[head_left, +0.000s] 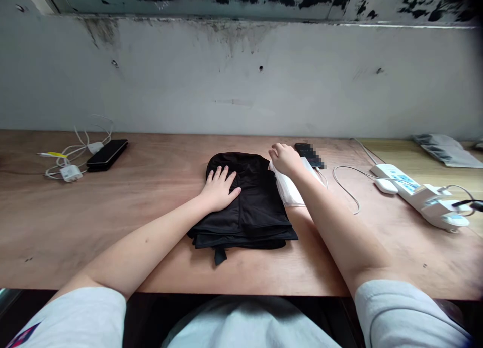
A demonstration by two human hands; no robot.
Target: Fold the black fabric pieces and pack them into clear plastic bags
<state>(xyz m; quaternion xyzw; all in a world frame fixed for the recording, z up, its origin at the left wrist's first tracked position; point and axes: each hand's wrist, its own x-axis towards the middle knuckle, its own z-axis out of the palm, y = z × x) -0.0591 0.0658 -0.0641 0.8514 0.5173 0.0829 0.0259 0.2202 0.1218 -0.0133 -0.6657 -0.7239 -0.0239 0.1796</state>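
My left hand lies flat with its fingers spread on a folded black garment, which sits in the middle of the wooden desk. A loose strap hangs from the garment's near edge. My right hand rests on a folded white cloth or soft packet beside the garment. Its fingers are bunched at the packet's far end, and I cannot tell whether they grip it. Just past those fingers lies a dark phone with a blurred screen.
The wooden desk runs against a scuffed grey wall. At left lie a black smartphone and tangled white cables with a charger. At right stand a white power strip with plugs, a small white oval device and a grey packet.
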